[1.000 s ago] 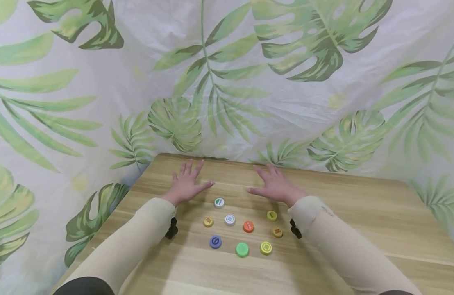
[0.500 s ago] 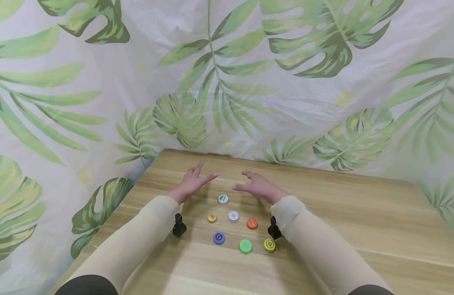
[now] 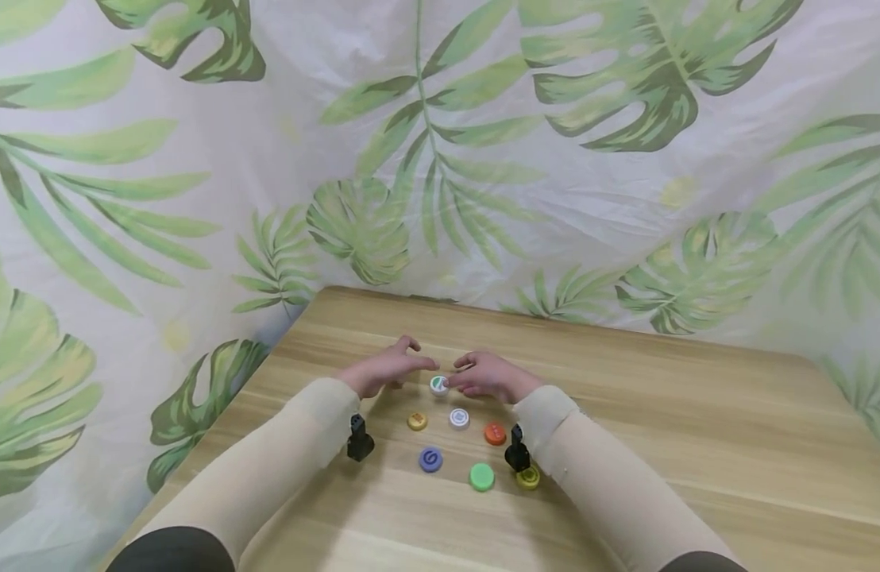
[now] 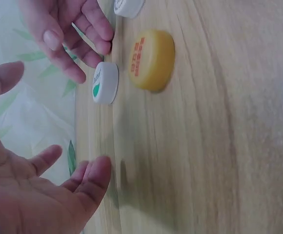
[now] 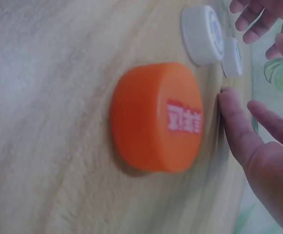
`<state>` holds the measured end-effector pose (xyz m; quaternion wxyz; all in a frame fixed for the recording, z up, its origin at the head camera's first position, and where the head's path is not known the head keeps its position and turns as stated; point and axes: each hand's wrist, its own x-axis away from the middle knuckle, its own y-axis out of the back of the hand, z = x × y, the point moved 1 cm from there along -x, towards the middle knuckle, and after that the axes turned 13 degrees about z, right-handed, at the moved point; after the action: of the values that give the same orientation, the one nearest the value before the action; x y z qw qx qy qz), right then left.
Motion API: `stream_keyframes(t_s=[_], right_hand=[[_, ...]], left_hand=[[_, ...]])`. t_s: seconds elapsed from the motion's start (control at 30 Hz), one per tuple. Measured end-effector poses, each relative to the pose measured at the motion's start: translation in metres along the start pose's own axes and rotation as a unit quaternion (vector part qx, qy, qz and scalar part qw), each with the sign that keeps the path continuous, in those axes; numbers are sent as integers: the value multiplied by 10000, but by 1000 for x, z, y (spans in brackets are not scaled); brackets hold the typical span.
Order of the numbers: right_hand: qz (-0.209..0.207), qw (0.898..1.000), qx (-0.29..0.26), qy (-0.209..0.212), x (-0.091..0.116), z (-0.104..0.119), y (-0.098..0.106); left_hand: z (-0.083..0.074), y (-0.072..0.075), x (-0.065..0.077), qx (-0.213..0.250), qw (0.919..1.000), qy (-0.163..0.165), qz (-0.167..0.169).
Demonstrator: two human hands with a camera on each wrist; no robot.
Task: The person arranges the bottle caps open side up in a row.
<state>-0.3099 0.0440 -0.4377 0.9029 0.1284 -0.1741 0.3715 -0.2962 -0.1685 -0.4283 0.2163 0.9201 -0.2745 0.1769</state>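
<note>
A white bottle cap with a green mark (image 3: 438, 386) lies on the wooden table between the two hands. My left hand (image 3: 386, 372) is just left of it, thumb and fingers apart with nothing between them. Right beside the cap is my right hand (image 3: 493, 376), its fingers loosely bent and holding nothing. In the left wrist view the right fingertips come very close to the white-green cap (image 4: 106, 83); whether they touch it I cannot tell. The right wrist view has the orange cap (image 5: 157, 117) large in front, nearer the camera than my right hand (image 5: 273, 165).
Closer to me lie a gold-yellow cap (image 3: 417, 421), a second white cap (image 3: 459, 419), a blue cap (image 3: 430, 459) and a green cap (image 3: 481, 477). A yellow cap (image 3: 528, 477) is partly covered by the right wrist camera (image 3: 517, 450). A leaf-patterned cloth (image 3: 468, 159) hangs behind the table.
Both hands have come inward from either side toward the white-green cap, their spread fingers now more bent. The right forearm now covers two yellowish caps seen earlier. The caps keep their layout.
</note>
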Motion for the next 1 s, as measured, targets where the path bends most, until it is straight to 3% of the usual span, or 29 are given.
stream_keyframes(t_s=[0.2,0.4,0.67,0.87,1.0], right_hand=[[-28,9999,101,-52,-7,-8,-2],[-367,9979,521,-97,-12,-11,-2],[-961,9795,1768,-111,-17,-9,-8],[-1138,9682,2217,-193,-18,-6,-11],[-976,9721,2127,-127,-16,-6,-11]], left_hand=[[1,-9,-2,135,9996,143,214],[2,-16,-12,-98,9995,-26,286],[3,-16,-18,147,9993,-77,346],[3,-15,-18,189,9995,-97,234],[6,-17,-17,345,9991,-115,198]])
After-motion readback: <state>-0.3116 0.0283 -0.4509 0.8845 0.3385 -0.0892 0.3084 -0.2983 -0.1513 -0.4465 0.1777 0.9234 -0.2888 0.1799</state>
